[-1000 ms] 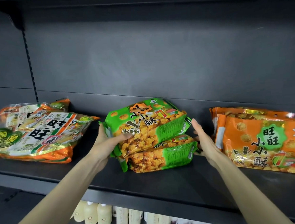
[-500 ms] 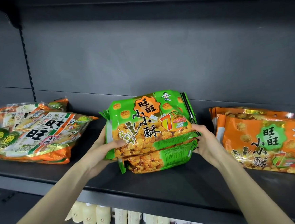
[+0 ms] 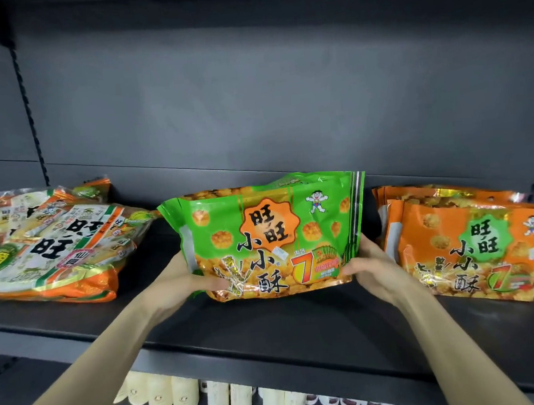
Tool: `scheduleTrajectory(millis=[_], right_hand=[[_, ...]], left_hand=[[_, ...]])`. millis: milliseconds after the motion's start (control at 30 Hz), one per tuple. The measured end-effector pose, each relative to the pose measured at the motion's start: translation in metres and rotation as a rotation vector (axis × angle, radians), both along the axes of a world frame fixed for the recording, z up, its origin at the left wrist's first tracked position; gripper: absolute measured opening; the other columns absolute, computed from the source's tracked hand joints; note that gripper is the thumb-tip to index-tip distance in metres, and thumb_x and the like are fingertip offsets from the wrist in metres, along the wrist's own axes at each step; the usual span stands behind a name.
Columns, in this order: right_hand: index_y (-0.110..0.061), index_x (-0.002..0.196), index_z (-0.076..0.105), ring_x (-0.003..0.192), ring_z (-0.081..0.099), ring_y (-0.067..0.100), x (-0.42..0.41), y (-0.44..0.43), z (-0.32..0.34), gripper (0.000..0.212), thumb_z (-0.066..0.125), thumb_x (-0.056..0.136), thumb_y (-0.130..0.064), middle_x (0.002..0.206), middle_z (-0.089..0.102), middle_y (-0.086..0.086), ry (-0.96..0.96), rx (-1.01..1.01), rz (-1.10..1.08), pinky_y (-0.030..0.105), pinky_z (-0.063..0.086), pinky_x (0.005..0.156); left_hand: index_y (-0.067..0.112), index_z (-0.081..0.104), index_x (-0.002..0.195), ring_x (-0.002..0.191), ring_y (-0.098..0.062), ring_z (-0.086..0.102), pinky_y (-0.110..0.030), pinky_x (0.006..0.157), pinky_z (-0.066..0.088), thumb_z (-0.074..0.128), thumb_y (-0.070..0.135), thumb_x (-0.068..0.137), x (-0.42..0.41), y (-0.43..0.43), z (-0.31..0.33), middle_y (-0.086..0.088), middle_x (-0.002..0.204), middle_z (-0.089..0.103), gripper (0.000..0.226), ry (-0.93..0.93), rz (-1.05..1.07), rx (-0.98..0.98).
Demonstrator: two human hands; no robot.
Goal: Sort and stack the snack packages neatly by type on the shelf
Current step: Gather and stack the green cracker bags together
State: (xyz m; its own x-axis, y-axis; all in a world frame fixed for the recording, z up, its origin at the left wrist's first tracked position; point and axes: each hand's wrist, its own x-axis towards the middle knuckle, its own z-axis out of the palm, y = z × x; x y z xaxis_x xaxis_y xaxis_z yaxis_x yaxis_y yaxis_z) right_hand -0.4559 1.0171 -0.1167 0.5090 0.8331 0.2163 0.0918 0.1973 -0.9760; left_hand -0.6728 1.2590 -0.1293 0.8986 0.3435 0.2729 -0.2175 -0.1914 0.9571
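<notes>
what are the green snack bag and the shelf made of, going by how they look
Green snack bag: looks like thin glossy plastic film, possibly foil-lined; it creases, shows bright glare, and has a metallic gold sheen near the bottom edge.

Shelf: seems to be dark grey painted metal with a matte finish; flat, rigid, only dull soft reflections. The look alone does not confirm metal.

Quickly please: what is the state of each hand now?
Left hand: closed on the green snack bag, lower left edge.
Right hand: closed on the same bag, lower right edge.

two bare, sleeveless forearms (image 3: 118, 358)
</notes>
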Motion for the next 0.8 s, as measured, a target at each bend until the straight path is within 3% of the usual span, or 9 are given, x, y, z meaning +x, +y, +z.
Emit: scheduleTrajectory(millis=[167, 267, 367, 467, 533, 600, 667, 733, 800], right_hand=[[-0.016, 0.111, 0.053, 0.1, 0.063, 0.023, -0.003, -0.004, 0.001, 0.064, 0.065, 0.051, 0.003, 0.102, 0.068, 0.006, -0.179, -0.248, -0.044, 0.026, 0.051, 0.075], [-0.019, 0.117, 0.053, 0.11, 0.062, 0.017, -0.006, -0.007, 0.003, 0.065, 0.076, 0.059, 0.0, 0.109, 0.069, -0.002, -0.158, -0.282, 0.013, 0.022, 0.048, 0.085], [-0.028, 0.104, 0.045, 0.099, 0.054, 0.0, -0.01, -0.005, 0.01, 0.041, 0.074, 0.078, -0.014, 0.095, 0.057, -0.018, -0.035, -0.215, -0.086, 0.026, 0.031, 0.102], [-0.023, 0.128, 0.045, 0.109, 0.055, 0.004, -0.007, 0.001, 0.011, 0.074, 0.08, 0.064, -0.036, 0.105, 0.061, -0.019, -0.082, -0.181, -0.172, 0.025, 0.035, 0.099], [-0.026, 0.125, 0.048, 0.109, 0.058, 0.005, -0.001, 0.002, 0.01, 0.069, 0.081, 0.064, -0.033, 0.109, 0.066, -0.014, -0.117, -0.169, -0.226, 0.028, 0.041, 0.1], [-0.028, 0.122, 0.05, 0.111, 0.059, 0.01, 0.0, 0.001, 0.014, 0.067, 0.084, 0.064, -0.029, 0.111, 0.067, -0.012, -0.176, -0.206, -0.239, 0.031, 0.04, 0.103], [-0.031, 0.12, 0.049, 0.114, 0.055, 0.008, -0.001, -0.001, 0.016, 0.057, 0.078, 0.073, -0.023, 0.109, 0.062, -0.019, -0.218, -0.247, -0.226, 0.023, 0.038, 0.1], [-0.027, 0.138, 0.036, 0.127, 0.042, 0.012, -0.004, 0.003, 0.017, 0.068, 0.071, 0.079, -0.031, 0.119, 0.048, -0.022, -0.189, -0.263, -0.239, 0.026, 0.03, 0.104], [-0.017, 0.15, 0.016, 0.14, 0.024, 0.018, -0.009, 0.004, 0.019, 0.091, 0.067, 0.079, -0.042, 0.14, 0.033, -0.013, -0.144, -0.313, -0.282, 0.035, 0.02, 0.113]], left_hand=[[0.006, 0.059, 0.112, 0.097, -0.027, 0.068, -0.024, 0.072, 0.055, 0.086, 0.008, 0.037, 0.013, -0.001, -0.009, -0.004, 0.097, 0.074, 0.08, 0.035, 0.06, 0.053], [0.011, 0.059, 0.119, 0.103, -0.018, 0.067, -0.021, 0.076, 0.055, 0.094, 0.035, 0.035, 0.017, -0.005, -0.012, -0.003, 0.11, 0.072, 0.094, 0.009, 0.025, -0.02], [0.019, 0.056, 0.123, 0.106, -0.009, 0.065, -0.016, 0.08, 0.053, 0.09, 0.052, 0.038, 0.021, -0.009, -0.006, 0.004, 0.116, 0.069, 0.097, -0.052, 0.073, -0.06], [0.022, 0.054, 0.125, 0.103, -0.007, 0.066, -0.026, 0.091, 0.052, 0.087, 0.049, 0.042, 0.029, -0.007, -0.003, 0.007, 0.113, 0.07, 0.094, -0.047, 0.168, -0.026], [0.022, 0.047, 0.13, 0.1, -0.006, 0.067, -0.032, 0.096, 0.049, 0.086, 0.051, 0.04, 0.034, -0.004, -0.005, 0.007, 0.111, 0.07, 0.102, -0.023, 0.247, -0.016], [0.021, 0.039, 0.136, 0.096, -0.005, 0.067, -0.03, 0.09, 0.049, 0.086, 0.06, 0.032, 0.037, -0.001, -0.007, 0.008, 0.11, 0.069, 0.121, 0.003, 0.27, -0.081], [0.023, 0.043, 0.135, 0.094, -0.005, 0.067, -0.032, 0.092, 0.048, 0.08, 0.073, 0.029, 0.037, 0.001, -0.004, 0.007, 0.109, 0.07, 0.123, 0.033, 0.211, -0.159], [0.025, 0.051, 0.129, 0.098, -0.008, 0.067, -0.041, 0.103, 0.043, 0.076, 0.078, 0.031, 0.035, 0.001, 0.001, 0.007, 0.11, 0.071, 0.114, 0.077, 0.154, -0.166], [0.026, 0.051, 0.127, 0.105, -0.012, 0.065, -0.041, 0.106, 0.04, 0.078, 0.075, 0.033, 0.035, 0.002, 0.002, 0.006, 0.113, 0.07, 0.11, 0.111, 0.146, -0.111]])
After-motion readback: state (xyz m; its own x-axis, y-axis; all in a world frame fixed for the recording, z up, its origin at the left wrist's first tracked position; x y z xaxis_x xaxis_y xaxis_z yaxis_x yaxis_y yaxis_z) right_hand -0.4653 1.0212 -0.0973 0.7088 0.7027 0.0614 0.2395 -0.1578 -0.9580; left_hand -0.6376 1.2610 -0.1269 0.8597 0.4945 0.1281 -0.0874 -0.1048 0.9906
